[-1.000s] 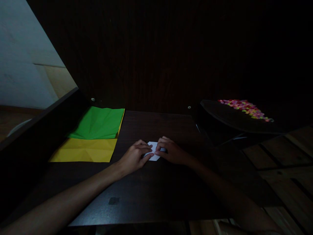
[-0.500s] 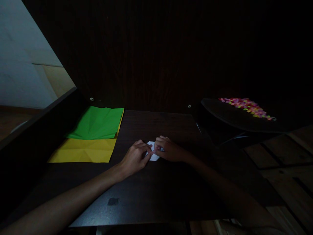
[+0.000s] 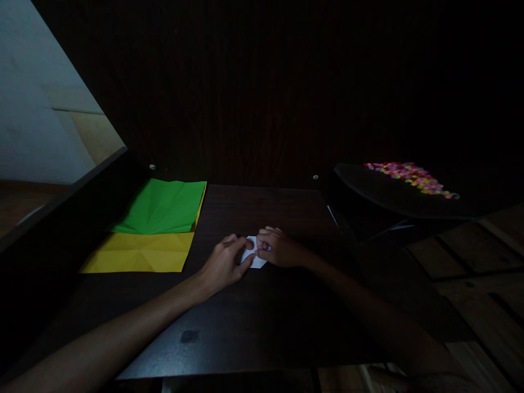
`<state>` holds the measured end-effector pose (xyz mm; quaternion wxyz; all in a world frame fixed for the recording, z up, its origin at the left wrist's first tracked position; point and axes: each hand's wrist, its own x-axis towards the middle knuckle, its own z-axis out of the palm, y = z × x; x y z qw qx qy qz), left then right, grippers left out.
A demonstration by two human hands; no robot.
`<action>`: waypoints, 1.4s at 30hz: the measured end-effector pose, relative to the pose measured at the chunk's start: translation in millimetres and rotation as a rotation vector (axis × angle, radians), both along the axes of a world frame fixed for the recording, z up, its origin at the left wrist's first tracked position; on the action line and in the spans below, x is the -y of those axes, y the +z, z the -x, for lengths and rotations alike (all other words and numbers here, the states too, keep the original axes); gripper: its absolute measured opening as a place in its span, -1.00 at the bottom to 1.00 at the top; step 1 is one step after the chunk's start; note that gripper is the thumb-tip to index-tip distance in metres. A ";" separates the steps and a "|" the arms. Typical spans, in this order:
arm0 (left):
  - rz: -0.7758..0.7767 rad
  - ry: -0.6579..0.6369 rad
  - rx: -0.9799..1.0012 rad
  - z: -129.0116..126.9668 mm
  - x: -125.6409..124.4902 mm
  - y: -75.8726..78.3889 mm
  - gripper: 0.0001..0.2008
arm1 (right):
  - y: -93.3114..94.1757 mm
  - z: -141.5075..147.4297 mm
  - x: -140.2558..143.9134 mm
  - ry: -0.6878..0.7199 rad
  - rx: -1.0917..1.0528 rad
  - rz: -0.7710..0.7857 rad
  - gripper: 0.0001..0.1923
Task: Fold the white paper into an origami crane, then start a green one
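Note:
A small folded white paper (image 3: 256, 262) with cut-off corners lies flat on the dark wooden tabletop (image 3: 262, 207). My left hand (image 3: 227, 262) is at its left edge, thumb and forefinger bent around that side. From the right, my right hand (image 3: 279, 246) is closed, its fingertips pinched at the paper's right half. The two hands' fingertips are close together over the paper. Part of the paper's right side is hidden beneath the right fingers.
To the left lie creased sheets, a green one (image 3: 164, 204) over a yellow one (image 3: 141, 254). A raised side board (image 3: 61, 204) borders the left, and a dark panel (image 3: 229, 98) rises behind. A dark bag-like object (image 3: 364, 188) with a colourful flowery strip (image 3: 413, 177) stands at the right.
My left thumb and forefinger have spread a little apart at the paper's left edge. The right hand has barely moved, and the whole view has shifted slightly.

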<state>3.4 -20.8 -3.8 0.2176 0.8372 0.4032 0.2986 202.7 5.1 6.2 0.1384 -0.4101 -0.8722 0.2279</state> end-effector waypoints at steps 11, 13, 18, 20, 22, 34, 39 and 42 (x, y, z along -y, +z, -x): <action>-0.013 -0.049 -0.031 0.4 -1.9 0.5 -0.87 | 1.0 2.6 -1.3 -0.030 0.015 0.042 -0.85; -0.026 -0.073 -0.063 0.4 -1.5 3.2 -0.86 | 3.8 1.0 0.4 -0.019 0.047 0.000 -0.89; -0.009 -0.090 -0.077 1.1 2.7 10.8 -0.80 | 11.8 -6.4 1.6 -0.016 0.122 -0.123 -0.93; -0.011 -0.104 -0.061 1.8 3.5 11.4 -0.80 | 13.2 -9.3 0.7 -0.030 0.098 -0.138 -0.92; -0.015 -0.120 -0.038 2.6 2.6 10.3 -0.80 | 13.0 -11.2 -0.3 -0.041 0.065 -0.142 -0.92; -0.026 -0.206 -0.018 5.6 0.3 6.0 -0.77 | 10.4 -14.8 -5.5 -0.113 0.051 -0.240 -0.70; -0.106 -0.263 -0.095 7.7 2.4 4.0 -0.70 | 9.5 -18.4 -7.2 -0.177 0.026 -0.182 -0.57; -0.164 -0.298 -0.124 9.6 1.5 2.3 -0.67 | 7.5 -19.2 -7.3 -0.174 0.008 -0.158 -0.60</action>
